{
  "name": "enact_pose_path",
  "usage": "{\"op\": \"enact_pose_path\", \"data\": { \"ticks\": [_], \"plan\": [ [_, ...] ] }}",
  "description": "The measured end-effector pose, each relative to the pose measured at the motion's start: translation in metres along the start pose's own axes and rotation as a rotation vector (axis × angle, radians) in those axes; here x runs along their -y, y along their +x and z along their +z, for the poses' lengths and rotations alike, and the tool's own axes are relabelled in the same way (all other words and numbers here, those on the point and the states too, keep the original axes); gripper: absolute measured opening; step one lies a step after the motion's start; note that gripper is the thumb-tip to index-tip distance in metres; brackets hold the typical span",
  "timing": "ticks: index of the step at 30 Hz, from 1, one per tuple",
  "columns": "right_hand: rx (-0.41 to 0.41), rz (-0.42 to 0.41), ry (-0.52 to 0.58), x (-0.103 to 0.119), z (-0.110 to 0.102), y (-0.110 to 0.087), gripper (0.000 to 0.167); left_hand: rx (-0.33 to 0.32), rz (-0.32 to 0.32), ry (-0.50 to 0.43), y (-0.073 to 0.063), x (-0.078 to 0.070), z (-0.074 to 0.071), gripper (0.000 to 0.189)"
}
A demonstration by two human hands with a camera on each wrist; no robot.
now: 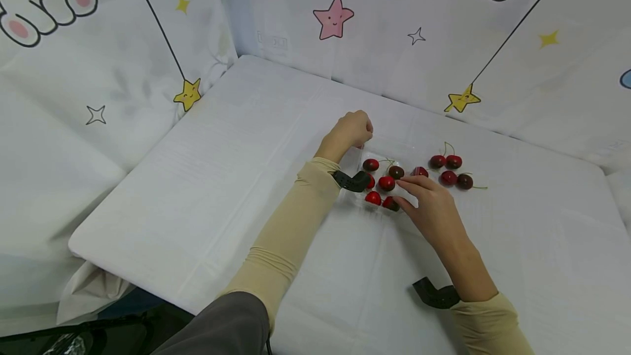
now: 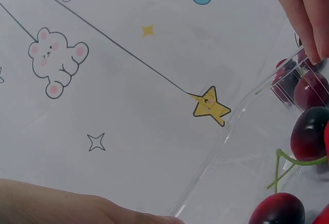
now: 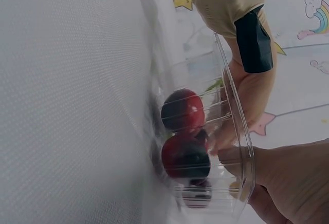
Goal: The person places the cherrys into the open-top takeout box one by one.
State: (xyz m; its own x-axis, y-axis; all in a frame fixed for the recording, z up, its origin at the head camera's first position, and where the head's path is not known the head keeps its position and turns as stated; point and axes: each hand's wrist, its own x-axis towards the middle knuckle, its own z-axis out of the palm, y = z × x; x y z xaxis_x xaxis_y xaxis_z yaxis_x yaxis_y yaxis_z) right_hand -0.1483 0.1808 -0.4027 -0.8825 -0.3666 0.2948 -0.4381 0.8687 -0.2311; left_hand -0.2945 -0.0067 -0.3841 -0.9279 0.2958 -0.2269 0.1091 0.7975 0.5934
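Note:
A clear plastic box holds several dark red cherries, some with green stems. My left hand is at its far left corner, fingers curled, and it grips the rim, which a fingertip meets in the left wrist view. From the right, my right hand reaches over the rim with index finger and thumb extended and apart. In the right wrist view those fingertips show beyond the clear wall, with nothing visible between them. Part of the box is hidden by the left wrist's black strap.
Several more cherries lie on the white table to the right of the box, some on stems. One cherry sits close by the right hand's fingers. A white printed cloth hangs behind the table.

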Motion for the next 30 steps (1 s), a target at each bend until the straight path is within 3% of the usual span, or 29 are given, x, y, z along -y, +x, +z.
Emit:
{"op": "enact_pose_path", "data": {
  "ticks": [16,30],
  "plan": [
    [-0.075,-0.033,-0.002,-0.003,-0.003,-0.001,0.037,0.008,0.004,-0.014,-0.001,-0.001,-0.001,0.027],
    [-0.115,0.013,0.001,-0.014,-0.014,0.000,0.036,0.013,0.007,-0.021,-0.003,-0.001,-0.002,0.028]
  ]
}}
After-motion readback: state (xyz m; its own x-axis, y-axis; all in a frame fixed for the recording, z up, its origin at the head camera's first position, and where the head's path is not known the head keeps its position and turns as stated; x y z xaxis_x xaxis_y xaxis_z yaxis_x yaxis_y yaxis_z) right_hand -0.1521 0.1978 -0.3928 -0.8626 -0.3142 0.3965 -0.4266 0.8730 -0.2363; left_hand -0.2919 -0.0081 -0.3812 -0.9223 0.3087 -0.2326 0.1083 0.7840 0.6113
